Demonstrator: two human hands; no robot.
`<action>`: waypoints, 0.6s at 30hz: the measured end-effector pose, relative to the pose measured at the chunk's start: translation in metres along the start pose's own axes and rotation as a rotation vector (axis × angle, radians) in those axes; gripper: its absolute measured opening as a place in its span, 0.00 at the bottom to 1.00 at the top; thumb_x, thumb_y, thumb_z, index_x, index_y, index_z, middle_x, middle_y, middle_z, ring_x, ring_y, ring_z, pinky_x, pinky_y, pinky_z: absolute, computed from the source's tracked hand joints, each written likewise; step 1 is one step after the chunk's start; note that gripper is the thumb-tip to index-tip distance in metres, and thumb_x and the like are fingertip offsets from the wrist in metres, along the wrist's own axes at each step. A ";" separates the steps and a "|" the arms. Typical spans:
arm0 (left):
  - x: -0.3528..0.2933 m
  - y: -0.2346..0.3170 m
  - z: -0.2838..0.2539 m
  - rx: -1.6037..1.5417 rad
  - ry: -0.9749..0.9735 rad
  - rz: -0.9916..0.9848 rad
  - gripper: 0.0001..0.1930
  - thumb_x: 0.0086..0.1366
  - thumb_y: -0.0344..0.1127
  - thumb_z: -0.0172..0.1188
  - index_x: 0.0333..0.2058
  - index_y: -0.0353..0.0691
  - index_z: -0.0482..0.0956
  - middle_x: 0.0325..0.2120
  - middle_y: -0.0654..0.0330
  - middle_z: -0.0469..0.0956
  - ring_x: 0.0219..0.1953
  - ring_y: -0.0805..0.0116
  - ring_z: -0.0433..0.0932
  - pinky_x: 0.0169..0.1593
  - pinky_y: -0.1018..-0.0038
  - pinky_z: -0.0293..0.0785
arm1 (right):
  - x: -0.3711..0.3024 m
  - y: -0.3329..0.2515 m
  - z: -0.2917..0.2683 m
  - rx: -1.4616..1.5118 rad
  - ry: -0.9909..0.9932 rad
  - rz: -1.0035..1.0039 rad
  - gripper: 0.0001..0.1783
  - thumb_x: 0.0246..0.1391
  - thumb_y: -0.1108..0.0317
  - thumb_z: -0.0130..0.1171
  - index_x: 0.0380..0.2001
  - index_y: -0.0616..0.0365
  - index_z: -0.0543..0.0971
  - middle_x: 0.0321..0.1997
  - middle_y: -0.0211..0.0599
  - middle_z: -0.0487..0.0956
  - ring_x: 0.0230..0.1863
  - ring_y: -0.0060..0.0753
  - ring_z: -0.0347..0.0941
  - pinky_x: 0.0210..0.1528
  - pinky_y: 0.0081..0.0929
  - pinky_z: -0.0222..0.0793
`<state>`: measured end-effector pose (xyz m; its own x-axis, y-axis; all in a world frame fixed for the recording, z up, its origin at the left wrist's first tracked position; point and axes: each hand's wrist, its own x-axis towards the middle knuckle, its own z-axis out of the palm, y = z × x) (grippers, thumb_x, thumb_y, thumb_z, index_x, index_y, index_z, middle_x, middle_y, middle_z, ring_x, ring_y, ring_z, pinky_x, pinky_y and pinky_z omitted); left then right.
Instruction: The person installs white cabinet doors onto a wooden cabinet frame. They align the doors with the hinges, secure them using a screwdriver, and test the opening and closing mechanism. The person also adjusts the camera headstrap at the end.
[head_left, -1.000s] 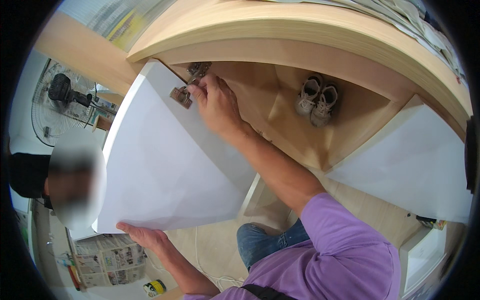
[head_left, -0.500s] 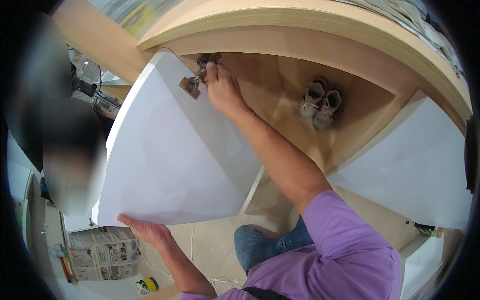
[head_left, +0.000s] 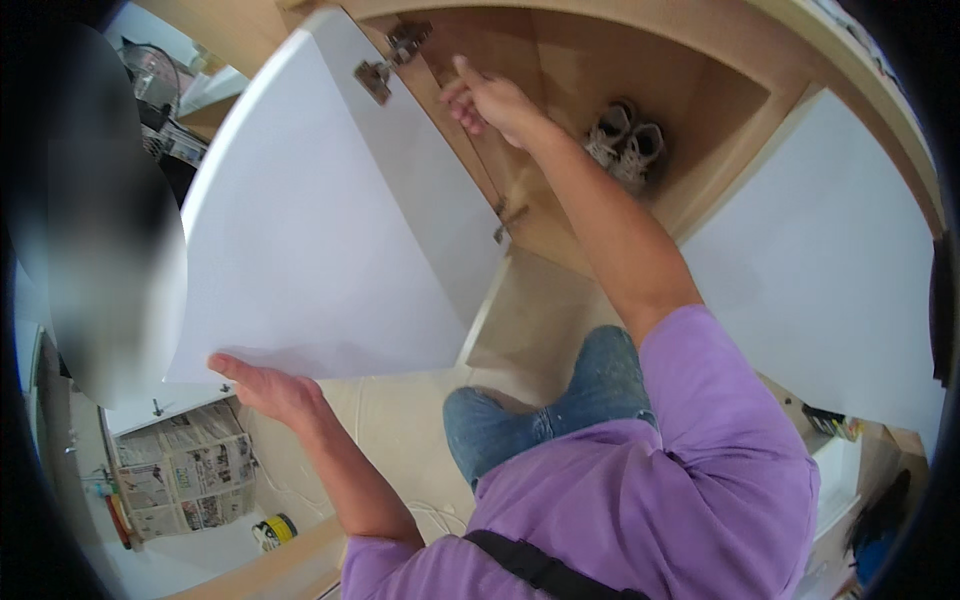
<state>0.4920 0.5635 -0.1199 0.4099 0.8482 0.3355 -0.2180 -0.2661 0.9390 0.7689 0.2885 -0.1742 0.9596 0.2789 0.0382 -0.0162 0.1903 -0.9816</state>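
Observation:
A white cabinet door (head_left: 310,220) stands swung out on the left. My left hand (head_left: 275,390) grips its near edge, thumb on the white face and the other fingers partly hidden beneath. In front of the cabinet opening (head_left: 690,95), my right hand (head_left: 492,103) is raised with the thumb stretched out and the fingers loosely bent, nothing in them. It is apart from the upper metal hinge (head_left: 402,45), which joins door and cabinet side. A lower hinge (head_left: 508,220) shows farther down that side.
A pair of worn light sneakers (head_left: 625,145) sits inside the cabinet. To the right hangs a second white door (head_left: 820,260). Newspaper sheets (head_left: 190,470) and a yellow-and-black can (head_left: 273,530) lie at lower left. A blurred person (head_left: 110,250) is close by the door's left edge.
My right hand has come off the upper hinge and moved right, its fingers loosening. My left hand keeps its hold on the door edge. The view has shifted, showing the lower hinge.

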 end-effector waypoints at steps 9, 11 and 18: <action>-0.007 0.009 0.005 0.073 -0.056 0.085 0.48 0.65 0.72 0.38 0.67 0.33 0.47 0.68 0.48 0.50 0.68 0.50 0.53 0.69 0.57 0.52 | -0.066 0.354 -0.018 0.012 0.540 0.639 0.26 0.65 0.49 0.47 0.34 0.65 0.77 0.23 0.38 0.76 0.21 0.33 0.74 0.22 0.33 0.70; -0.006 0.010 0.021 0.011 -0.132 0.073 0.48 0.65 0.72 0.38 0.67 0.34 0.46 0.68 0.48 0.50 0.68 0.50 0.53 0.69 0.57 0.52 | -0.053 0.408 -0.052 0.223 0.528 0.501 0.23 0.66 0.52 0.49 0.36 0.65 0.75 0.26 0.39 0.75 0.18 0.33 0.71 0.20 0.33 0.72; -0.001 0.005 0.008 0.063 -0.118 0.127 0.48 0.63 0.74 0.38 0.68 0.40 0.47 0.67 0.48 0.49 0.68 0.51 0.51 0.69 0.53 0.52 | -0.013 0.384 -0.014 0.148 0.391 0.558 0.17 0.64 0.58 0.49 0.34 0.62 0.76 0.22 0.40 0.74 0.19 0.32 0.73 0.22 0.32 0.74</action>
<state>0.4977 0.5570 -0.1146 0.4846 0.7471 0.4551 -0.2200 -0.3994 0.8900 0.7543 0.3450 -0.5546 0.8269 0.0180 -0.5621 -0.5478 0.2518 -0.7978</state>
